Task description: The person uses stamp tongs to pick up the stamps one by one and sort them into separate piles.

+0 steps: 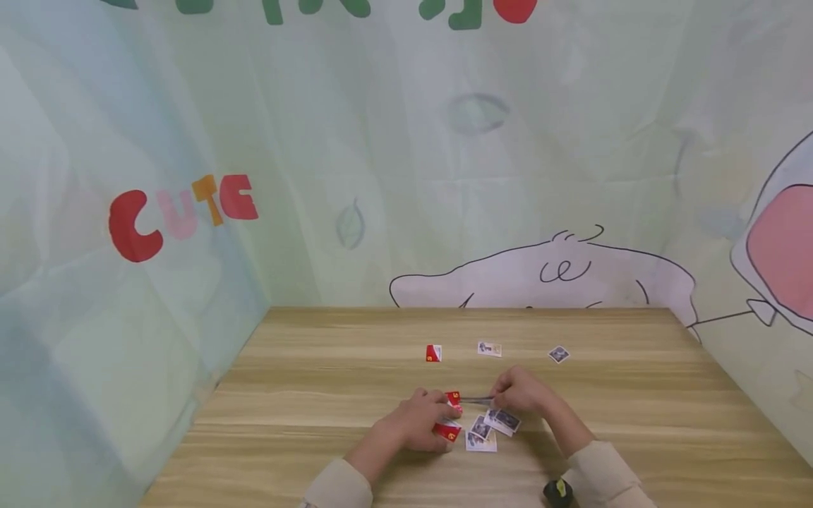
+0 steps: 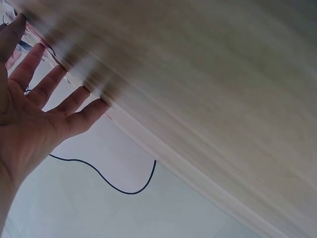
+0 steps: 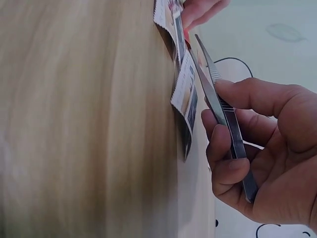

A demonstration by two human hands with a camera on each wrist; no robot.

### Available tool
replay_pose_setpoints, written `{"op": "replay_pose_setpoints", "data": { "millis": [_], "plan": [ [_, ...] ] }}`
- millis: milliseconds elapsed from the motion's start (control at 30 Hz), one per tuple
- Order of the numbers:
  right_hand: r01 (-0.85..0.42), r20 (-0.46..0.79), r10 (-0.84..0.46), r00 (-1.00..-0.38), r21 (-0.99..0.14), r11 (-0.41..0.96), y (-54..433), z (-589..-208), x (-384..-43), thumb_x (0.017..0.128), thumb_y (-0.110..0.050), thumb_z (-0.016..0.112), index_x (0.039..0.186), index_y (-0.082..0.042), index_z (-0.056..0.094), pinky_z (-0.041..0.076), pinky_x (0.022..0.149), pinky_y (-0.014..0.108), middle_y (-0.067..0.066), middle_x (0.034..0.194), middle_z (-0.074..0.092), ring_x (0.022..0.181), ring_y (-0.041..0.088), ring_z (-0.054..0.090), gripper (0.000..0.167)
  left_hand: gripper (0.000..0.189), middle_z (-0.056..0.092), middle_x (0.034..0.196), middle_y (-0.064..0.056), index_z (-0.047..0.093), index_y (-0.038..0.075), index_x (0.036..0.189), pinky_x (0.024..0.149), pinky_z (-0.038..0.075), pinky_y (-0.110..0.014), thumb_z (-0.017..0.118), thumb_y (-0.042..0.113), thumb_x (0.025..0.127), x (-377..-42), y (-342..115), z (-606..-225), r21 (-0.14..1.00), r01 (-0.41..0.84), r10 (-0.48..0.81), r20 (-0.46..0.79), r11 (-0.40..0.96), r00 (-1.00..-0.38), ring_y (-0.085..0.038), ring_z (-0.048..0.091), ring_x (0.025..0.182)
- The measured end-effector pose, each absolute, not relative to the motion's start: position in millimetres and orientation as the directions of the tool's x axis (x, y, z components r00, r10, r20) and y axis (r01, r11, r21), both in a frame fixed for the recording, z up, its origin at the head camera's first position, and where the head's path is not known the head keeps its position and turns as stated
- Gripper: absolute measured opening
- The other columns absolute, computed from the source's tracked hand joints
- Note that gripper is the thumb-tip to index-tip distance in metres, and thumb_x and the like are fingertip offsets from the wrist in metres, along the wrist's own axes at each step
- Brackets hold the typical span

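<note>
Metal tweezers (image 3: 210, 94) are held in my right hand (image 1: 522, 390), thumb on one side and fingers on the other. Their two tips stand slightly apart in the right wrist view, pointing toward the left hand. My left hand (image 1: 422, 421) rests over several red-and-white stamps (image 1: 448, 430), partly covering them; its fingers (image 2: 47, 87) are spread, with the tips at the tabletop. Between and below the hands lie several grey picture stamps (image 1: 505, 421), overlapping one another. Zigzag edges show on a curled stamp (image 3: 185, 89) close beside the tweezers.
Farther back on the wooden table (image 1: 330, 381) lie a red stamp (image 1: 433, 353), a pale stamp (image 1: 489, 348) and a dark stamp (image 1: 559, 353) in a loose row. A small dark round object (image 1: 558, 492) with a yellow mark sits by the right sleeve. Printed cloth hangs behind.
</note>
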State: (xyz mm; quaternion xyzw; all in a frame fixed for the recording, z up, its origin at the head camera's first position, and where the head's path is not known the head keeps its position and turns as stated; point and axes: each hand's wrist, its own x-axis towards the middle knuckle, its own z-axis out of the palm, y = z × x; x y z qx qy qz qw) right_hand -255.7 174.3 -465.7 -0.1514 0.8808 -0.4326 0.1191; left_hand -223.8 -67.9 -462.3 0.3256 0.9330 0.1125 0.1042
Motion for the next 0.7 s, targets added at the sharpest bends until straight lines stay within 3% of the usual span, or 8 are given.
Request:
{"op": "replay_pose_setpoints", "data": {
  "millis": [333, 700],
  "plan": [
    [-0.217, -0.063, -0.412, -0.909, -0.772, 0.598, 167.2, -464.9, -252.1, 0.07, 0.005, 0.064, 0.073, -0.002, 0.066, 0.042, 0.057, 0.031, 0.001, 0.064, 0.057, 0.06, 0.016, 0.049, 0.008, 0.048, 0.048, 0.127, 0.005, 0.061, 0.03, 0.122, 0.085, 0.043, -0.042, 0.073, 0.038, 0.077, -223.8, -67.5, -463.3, 0.305, 0.568, 0.624, -0.132, 0.765, -0.77, -0.02, 0.042, 0.11],
    [-0.242, -0.026, -0.429, -0.903, -0.794, 0.558, 171.6, -473.1, -250.8, 0.074, 0.003, 0.062, 0.078, -0.001, 0.065, 0.044, 0.059, 0.033, 0.001, 0.067, 0.057, 0.062, 0.016, 0.051, 0.007, 0.048, 0.047, 0.131, 0.0, 0.061, 0.027, 0.122, 0.086, 0.043, -0.044, 0.073, 0.037, 0.076, -219.5, -67.3, -463.8, 0.302, 0.568, 0.62, -0.115, 0.766, -0.776, -0.023, 0.043, 0.114]
  ]
}}
